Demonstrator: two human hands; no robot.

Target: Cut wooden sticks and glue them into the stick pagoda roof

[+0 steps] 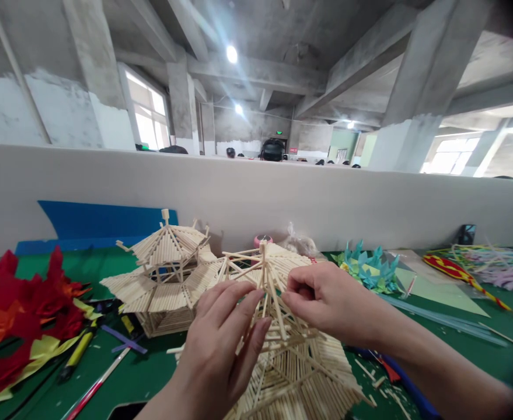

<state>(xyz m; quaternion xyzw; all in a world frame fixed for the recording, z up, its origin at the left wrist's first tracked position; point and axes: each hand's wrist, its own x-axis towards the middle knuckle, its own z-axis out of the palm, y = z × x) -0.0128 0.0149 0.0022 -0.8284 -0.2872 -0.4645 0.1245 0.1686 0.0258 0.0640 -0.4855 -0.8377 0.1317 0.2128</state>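
A pavilion model built of thin wooden sticks stands in front of me, its roof frame of slanting sticks meeting at a short post on top. On the left side of this roof frame is my left hand, fingers stretched out and thumb apart, the fingertips at the slanting sticks. My right hand is at the right side of the roof, with curled fingers and thumb pinched together; whatever sits between them is hidden. Behind and to the left stands a second stick pavilion with closed roof panels and a small post on top.
Red and orange paper petals, a yellow cutter knife and a red-and-white pen lie left on the green mat. Blue paper flowers and stick scraps are to the right. A white partition runs behind.
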